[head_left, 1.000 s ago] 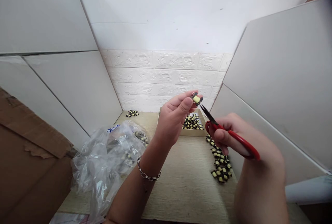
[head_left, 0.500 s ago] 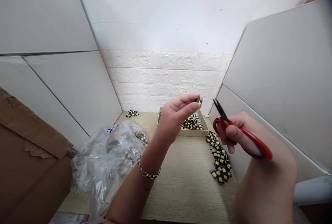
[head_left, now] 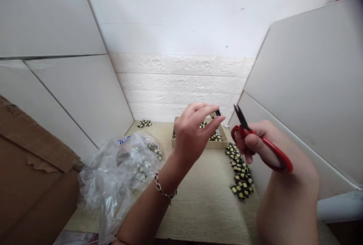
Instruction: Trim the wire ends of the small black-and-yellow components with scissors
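Note:
My left hand (head_left: pixel 195 127) pinches a small black-and-yellow transformer (head_left: pixel 215 113) between thumb and fingertips, with thin pins on its right side. It is held up above an open shallow box (head_left: pixel 200 144) that contains many more of the same parts. My right hand (head_left: pixel 252 143) has its fingers in the handles of red-handled scissors (head_left: pixel 241 118). The dark blades point up and slightly left, their tips a little apart. A short gap lies between the blades and the transformer.
More transformers (head_left: pixel 241 173) lie in a long heap right of the box, and a small cluster (head_left: pixel 144 123) is at the back left. A clear plastic bag (head_left: pixel 113 177) with some inside sits left, beside a cardboard box (head_left: pixel 34 184). White panels stand on both sides.
The transformer has been turned in my left fingertips, so its yellow face and pins now show. My right hand and the scissors have shifted slightly left and up.

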Available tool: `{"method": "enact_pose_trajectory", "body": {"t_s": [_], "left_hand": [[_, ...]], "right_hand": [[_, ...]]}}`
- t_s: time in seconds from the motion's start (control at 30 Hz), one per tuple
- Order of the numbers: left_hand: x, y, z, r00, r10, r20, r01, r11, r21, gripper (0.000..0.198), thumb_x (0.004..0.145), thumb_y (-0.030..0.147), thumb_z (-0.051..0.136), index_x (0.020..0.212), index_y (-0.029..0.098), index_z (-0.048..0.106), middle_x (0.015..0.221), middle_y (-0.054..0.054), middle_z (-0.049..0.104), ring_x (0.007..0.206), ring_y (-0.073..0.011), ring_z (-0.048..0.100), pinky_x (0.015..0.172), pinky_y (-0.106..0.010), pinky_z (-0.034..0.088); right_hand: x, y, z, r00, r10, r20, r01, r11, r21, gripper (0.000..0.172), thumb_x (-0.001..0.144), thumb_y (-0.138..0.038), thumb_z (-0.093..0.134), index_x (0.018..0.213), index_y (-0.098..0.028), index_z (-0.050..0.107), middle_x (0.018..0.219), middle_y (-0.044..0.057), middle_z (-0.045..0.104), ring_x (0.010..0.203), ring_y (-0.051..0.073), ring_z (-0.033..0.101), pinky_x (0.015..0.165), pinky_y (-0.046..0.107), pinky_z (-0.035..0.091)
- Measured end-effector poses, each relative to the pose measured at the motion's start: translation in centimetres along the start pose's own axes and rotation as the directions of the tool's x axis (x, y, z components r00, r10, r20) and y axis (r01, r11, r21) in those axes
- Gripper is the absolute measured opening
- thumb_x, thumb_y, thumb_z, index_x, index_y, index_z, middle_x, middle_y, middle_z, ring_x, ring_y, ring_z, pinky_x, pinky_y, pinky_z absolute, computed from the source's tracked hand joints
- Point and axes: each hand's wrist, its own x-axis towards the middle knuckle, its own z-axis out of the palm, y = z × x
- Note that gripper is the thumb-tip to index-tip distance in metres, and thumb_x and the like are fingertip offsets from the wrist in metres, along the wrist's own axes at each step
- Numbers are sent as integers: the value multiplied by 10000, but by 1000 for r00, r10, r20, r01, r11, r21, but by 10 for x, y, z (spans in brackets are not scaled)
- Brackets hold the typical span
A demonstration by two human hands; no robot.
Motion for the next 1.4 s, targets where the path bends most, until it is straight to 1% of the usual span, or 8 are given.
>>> {"method": "enact_pose_trajectory", "body": {"t_s": [0.5,0.83,1.0,1.1,1.17,1.2,1.3,1.4], "left_hand": [[-3,3,-2,1000,22,20,-23,999,37,152,728,257,621,870,205,634,789,-25,618,765,-115,573,710,-272,472],[-1,6,-3,998,-46,45,46,999,9,151,721,286,625,831,183,641,747,-20,624,725,-105,567,670,-247,462],[-4,-16,4,981,-91,174,79,994,79,192,749,340,587,863,196,644,807,-25,635,756,-113,572,704,-250,449],[-14,-47,16,918,-192,347,121,969,217,244,788,354,533,927,178,629,875,-34,631,803,-114,567,750,-236,433],[-25,-70,26,794,-345,501,118,896,429,261,831,333,462,1006,199,601,992,-38,615,907,-129,554,813,-247,408],[-31,-81,31,757,-380,532,115,878,464,242,829,303,464,992,197,608,988,-45,618,920,-146,552,822,-263,401],[-52,-102,42,685,-443,578,108,847,521,190,805,240,491,923,196,633,931,-66,629,892,-182,561,822,-315,388],[-66,-106,49,665,-471,579,102,826,555,298,791,242,509,1081,201,566,1024,-102,593,955,-233,533,867,-400,346]], "right_hand": [[1,1,2,1000,9,-19,-9,1000,-22,578,679,-732,362,556,-171,426,477,-28,416,431,91,465,428,222,344],[1,-1,1,999,26,-22,-27,999,-30,566,706,-714,350,556,-173,417,485,-27,412,426,94,471,424,224,344],[-1,-3,-3,995,63,-78,-72,990,-124,540,759,-663,344,552,-174,440,484,-2,481,426,107,491,437,238,357],[-11,-5,-10,960,158,-230,-211,951,-227,491,783,-609,378,557,-182,464,472,0,508,432,121,510,439,244,361],[-21,-5,-14,942,164,-291,-250,924,-288,471,797,-584,381,556,-188,470,467,-2,510,442,124,507,447,248,360],[-25,-5,-16,939,161,-304,-254,921,-297,463,802,-571,385,552,-190,469,468,-4,507,448,124,506,452,249,364],[-34,-5,-20,936,159,-314,-251,928,-276,443,811,-540,401,548,-190,468,480,-10,501,460,117,502,469,246,378],[-34,-4,-22,926,184,-329,-274,929,-250,441,814,-520,417,537,-182,472,474,-15,494,457,107,500,473,242,378]]}}
